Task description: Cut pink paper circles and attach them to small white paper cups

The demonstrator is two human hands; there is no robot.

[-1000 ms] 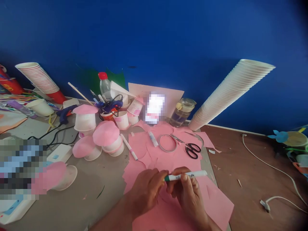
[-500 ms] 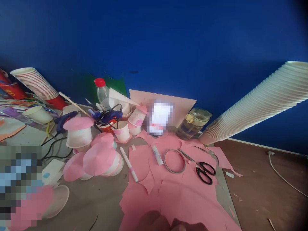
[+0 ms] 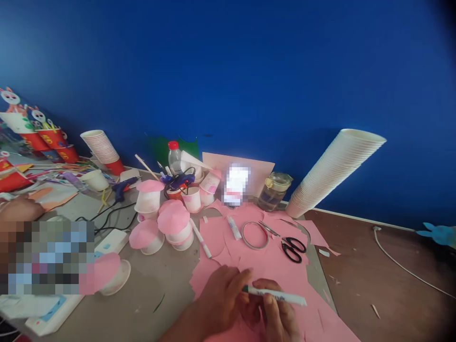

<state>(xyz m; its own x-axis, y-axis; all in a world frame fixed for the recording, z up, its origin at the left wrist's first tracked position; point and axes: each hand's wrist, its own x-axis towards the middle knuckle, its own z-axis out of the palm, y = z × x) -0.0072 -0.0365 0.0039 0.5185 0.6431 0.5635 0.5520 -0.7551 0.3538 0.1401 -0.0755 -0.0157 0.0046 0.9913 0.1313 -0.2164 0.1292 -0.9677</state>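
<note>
In front of me both hands are over pink paper (image 3: 249, 261). A white marker pen (image 3: 290, 298) with a green end lies across my right hand (image 3: 276, 311), whose fingers are closed around it. My left hand (image 3: 223, 294) is closed too, with its fingers at the marker's green end. Farther off on the pink sheets lie black-handled scissors (image 3: 294, 249), a roll of tape (image 3: 255, 235), a clear tube (image 3: 234, 228) and another white marker (image 3: 200, 238). Parts of both palms and the lower fingers are hidden.
Several paper cups with pink tops (image 3: 174, 217) stand at centre left. A tall leaning cup stack (image 3: 335, 171), a glass jug (image 3: 274, 190) and a lit phone (image 3: 235, 185) stand by the blue wall. Another person's hand (image 3: 21, 209) is at far left.
My hands have come up from the bottom edge, and the marker in them now shows. The view has shifted, bringing more of the left side and another person's hand into sight.
</note>
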